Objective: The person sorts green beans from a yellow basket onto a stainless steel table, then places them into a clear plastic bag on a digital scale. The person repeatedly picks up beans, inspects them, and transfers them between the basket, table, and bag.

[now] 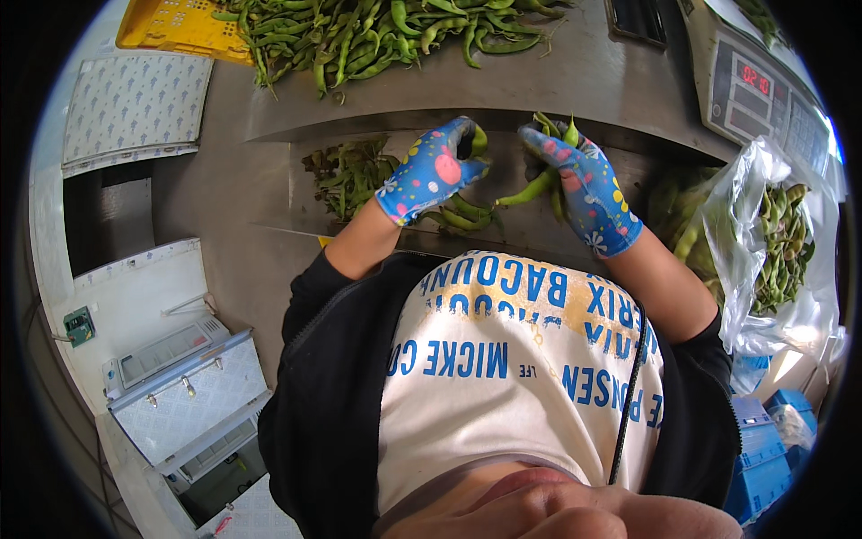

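My left hand (431, 172), in a blue patterned glove, pinches a green bean pod (479, 143) between thumb and fingers. Opposite it, a small bunch of green bean pods (532, 188) is gripped in my gloved right hand (592, 185); some tips stick out above the fingers and others hang below. Both hands are over a sunken metal trough (518, 226) in front of my chest. Beneath and beside my left wrist lie loose pods (465, 215). Further left in the trough is a heap of darker, wilted-looking pods and scraps (350, 175).
A large pile of green bean pods (363, 37) lies on the metal table (579, 74), beside a yellow plastic basket (182, 30). A phone (636, 20) and a digital scale (754, 94) are at the far right. Nearer stands a clear plastic bag (734, 222) with pods, above blue crates (757, 445).
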`<state>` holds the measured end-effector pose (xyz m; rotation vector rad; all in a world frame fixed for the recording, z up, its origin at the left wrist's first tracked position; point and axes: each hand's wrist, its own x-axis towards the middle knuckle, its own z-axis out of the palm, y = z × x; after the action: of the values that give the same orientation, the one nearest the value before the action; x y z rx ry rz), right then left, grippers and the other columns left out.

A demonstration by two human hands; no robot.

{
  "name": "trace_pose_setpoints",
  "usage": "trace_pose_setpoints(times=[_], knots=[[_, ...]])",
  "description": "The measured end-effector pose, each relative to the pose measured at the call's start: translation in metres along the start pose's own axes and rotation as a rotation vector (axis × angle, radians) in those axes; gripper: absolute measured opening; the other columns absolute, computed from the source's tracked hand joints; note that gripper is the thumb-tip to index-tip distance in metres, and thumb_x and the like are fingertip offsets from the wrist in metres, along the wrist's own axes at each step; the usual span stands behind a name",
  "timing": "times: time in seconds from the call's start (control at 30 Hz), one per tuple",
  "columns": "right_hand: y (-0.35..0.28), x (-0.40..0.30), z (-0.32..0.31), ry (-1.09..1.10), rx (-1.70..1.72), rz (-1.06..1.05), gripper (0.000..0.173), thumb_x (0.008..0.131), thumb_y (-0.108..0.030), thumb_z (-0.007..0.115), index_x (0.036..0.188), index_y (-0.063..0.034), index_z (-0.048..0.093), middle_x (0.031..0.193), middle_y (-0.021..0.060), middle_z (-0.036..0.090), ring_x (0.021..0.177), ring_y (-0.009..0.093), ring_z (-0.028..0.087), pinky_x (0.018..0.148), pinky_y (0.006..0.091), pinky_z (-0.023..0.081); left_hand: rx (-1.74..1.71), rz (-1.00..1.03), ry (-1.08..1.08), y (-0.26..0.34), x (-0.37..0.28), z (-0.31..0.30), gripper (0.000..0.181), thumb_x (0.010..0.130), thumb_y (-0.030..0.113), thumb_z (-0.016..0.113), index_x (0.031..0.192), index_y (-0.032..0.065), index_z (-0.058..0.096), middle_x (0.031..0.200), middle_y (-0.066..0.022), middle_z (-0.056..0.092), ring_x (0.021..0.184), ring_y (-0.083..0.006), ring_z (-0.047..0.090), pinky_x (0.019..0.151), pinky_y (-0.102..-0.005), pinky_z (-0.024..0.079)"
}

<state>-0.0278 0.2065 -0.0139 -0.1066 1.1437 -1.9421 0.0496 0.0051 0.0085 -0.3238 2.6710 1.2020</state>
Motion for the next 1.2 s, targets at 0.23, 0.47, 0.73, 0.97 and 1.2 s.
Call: trace_pose_setpoints(times=[0.23, 0.47, 0.73, 0.97, 1.2], knots=[[0.042, 0.018, -0.029, -0.246, 0.502, 0.174, 0.034, 0.080, 0.011, 0.059, 0.113, 0.0035, 0.057, 0.105, 0.0206, 0.063, 0.086, 0.019, 0.064, 0.074, 0.0223, 0.053, -0.128, 0.021, -0.006, 0.007, -0.022, 0.004, 0.042, 0.084, 0.004, 0.060, 0.126, 0.0033, 0.054, 0.108, -0.0161, 0.065, 0.092, -0.0230, 0.064, 0.079, -0.0302, 0.050], [0.028, 0.016, -0.025, -0.361, 0.685, 0.154, 0.035, 0.086, 0.009, 0.054, 0.120, 0.0019, 0.052, 0.108, 0.0223, 0.062, 0.091, 0.017, 0.064, 0.068, 0.0190, 0.052, -0.065, 0.488, -0.099, 0.007, -0.020, 0.001, 0.071, 0.084, 0.015, 0.067, 0.143, 0.0037, 0.029, 0.136, -0.0159, 0.046, 0.114, -0.0255, 0.055, 0.093, -0.0325, 0.045], [0.014, -0.002, -0.002, -0.110, 0.076, -0.040, 0.037, 0.088, -0.019, 0.065, 0.117, 0.0007, 0.057, 0.112, 0.0069, 0.062, 0.103, 0.014, 0.057, 0.095, 0.0268, 0.041, 0.742, 0.105, 0.603, -0.058, 0.048, -0.125, 0.067, 0.068, 0.032, 0.081, 0.127, 0.0190, 0.051, 0.127, -0.0170, 0.046, 0.112, -0.0367, 0.050, 0.092, -0.0450, 0.046], [0.012, 0.000, -0.002, -0.128, 0.055, -0.013, 0.045, 0.088, -0.030, 0.066, 0.118, 0.0016, 0.058, 0.109, 0.0042, 0.062, 0.100, 0.011, 0.056, 0.091, 0.0248, 0.042, 0.845, 0.089, 0.473, -0.083, 0.079, -0.140, 0.065, 0.070, 0.027, 0.078, 0.127, 0.0151, 0.051, 0.131, -0.0164, 0.043, 0.115, -0.0348, 0.050, 0.094, -0.0411, 0.045], [0.009, -0.003, -0.001, -0.154, 0.064, -0.053, 0.050, 0.086, -0.034, 0.068, 0.120, 0.0017, 0.057, 0.112, 0.0058, 0.062, 0.104, 0.012, 0.056, 0.093, 0.0256, 0.042, 0.441, 0.142, 0.668, -0.096, 0.093, -0.186, 0.069, 0.073, 0.031, 0.077, 0.129, 0.0027, 0.049, 0.115, -0.0155, 0.058, 0.105, -0.0273, 0.056, 0.092, -0.0347, 0.046]])
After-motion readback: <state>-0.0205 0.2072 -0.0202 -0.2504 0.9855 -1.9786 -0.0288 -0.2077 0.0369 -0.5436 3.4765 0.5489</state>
